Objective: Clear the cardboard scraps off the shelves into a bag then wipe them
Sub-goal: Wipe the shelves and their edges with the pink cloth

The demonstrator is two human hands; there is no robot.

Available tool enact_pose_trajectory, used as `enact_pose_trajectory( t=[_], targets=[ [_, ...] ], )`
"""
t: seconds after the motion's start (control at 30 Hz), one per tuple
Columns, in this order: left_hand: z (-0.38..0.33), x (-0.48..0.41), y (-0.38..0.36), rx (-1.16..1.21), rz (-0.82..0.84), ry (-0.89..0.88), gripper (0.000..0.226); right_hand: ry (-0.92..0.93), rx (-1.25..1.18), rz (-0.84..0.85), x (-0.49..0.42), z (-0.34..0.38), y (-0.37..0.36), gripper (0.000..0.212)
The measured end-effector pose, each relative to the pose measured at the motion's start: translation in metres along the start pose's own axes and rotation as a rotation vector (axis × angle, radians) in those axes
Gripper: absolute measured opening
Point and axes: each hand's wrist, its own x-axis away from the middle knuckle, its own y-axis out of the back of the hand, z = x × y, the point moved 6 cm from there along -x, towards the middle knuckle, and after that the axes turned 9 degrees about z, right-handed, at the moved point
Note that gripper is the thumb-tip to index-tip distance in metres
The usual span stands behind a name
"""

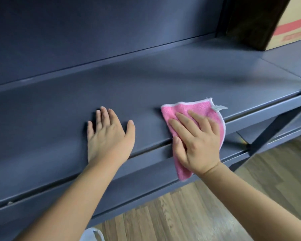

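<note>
A dark grey metal shelf (146, 80) runs across the view with no scraps visible on it. My right hand (196, 143) lies flat on a pink cloth (207, 112) with a white hem, pressing it against the shelf's front edge; part of the cloth hangs over the lip. My left hand (108, 134) rests palm down on the shelf to the left, fingers spread, holding nothing. A bit of a white bag (92, 234) shows at the bottom edge, below the shelf.
A cardboard box (288, 26) with red print stands at the shelf's far right, partly behind a dark upright. A lower shelf (261, 134) and a diagonal brace (271, 131) sit at right. Wooden floor (189, 214) lies below.
</note>
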Motion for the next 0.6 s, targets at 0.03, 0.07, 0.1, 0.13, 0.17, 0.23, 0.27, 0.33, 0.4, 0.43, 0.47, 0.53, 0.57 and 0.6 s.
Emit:
enact_pose_trajectory(
  t=[0.03, 0.07, 0.1, 0.13, 0.17, 0.23, 0.27, 0.33, 0.4, 0.43, 0.47, 0.53, 0.57, 0.6],
  targets=[
    [0.0, 0.001, 0.001, -0.013, 0.001, 0.008, 0.066, -0.047, -0.007, -0.009, 0.0, 0.006, -0.001, 0.04],
    [-0.001, 0.001, 0.001, -0.017, 0.002, 0.013, 0.066, -0.063, -0.027, -0.004, 0.0, 0.016, -0.004, 0.039],
    [-0.002, 0.002, 0.002, -0.018, 0.005, 0.015, 0.066, -0.043, -0.056, 0.012, 0.0, 0.027, -0.007, 0.04],
    [-0.002, 0.002, 0.003, -0.019, 0.009, 0.017, 0.066, 0.006, -0.088, 0.03, 0.0, 0.037, -0.008, 0.043],
    [-0.002, 0.003, 0.003, -0.025, 0.01, 0.017, 0.066, 0.074, -0.111, 0.046, 0.0, 0.041, -0.008, 0.047],
    [-0.002, 0.004, 0.005, -0.039, 0.003, 0.02, 0.065, 0.218, -0.104, 0.084, -0.002, 0.032, -0.007, 0.051],
    [-0.003, 0.005, 0.005, -0.041, -0.002, 0.023, 0.065, 0.27, -0.081, 0.098, -0.003, 0.022, -0.007, 0.052],
    [-0.003, 0.005, 0.006, -0.033, -0.012, 0.029, 0.065, 0.273, -0.035, 0.093, -0.003, -0.005, -0.005, 0.052],
    [-0.004, 0.006, 0.006, -0.028, -0.017, 0.029, 0.065, 0.139, -0.01, 0.058, -0.002, -0.039, 0.0, 0.05],
    [-0.004, 0.007, 0.006, -0.026, -0.022, 0.028, 0.065, 0.053, -0.012, 0.029, 0.0, -0.052, 0.003, 0.05],
    [-0.004, 0.007, 0.006, -0.027, -0.025, 0.028, 0.064, -0.028, -0.019, -0.002, 0.001, -0.057, 0.005, 0.049],
    [-0.004, 0.006, 0.006, -0.039, -0.028, 0.032, 0.064, -0.147, -0.037, -0.05, 0.004, -0.049, 0.004, 0.047],
    [-0.004, 0.006, 0.006, -0.045, -0.031, 0.032, 0.065, -0.171, -0.045, -0.061, 0.006, -0.04, 0.001, 0.049],
    [-0.004, 0.006, 0.006, -0.05, -0.032, 0.034, 0.065, -0.161, -0.056, -0.06, 0.007, -0.03, -0.002, 0.052]
  ],
)
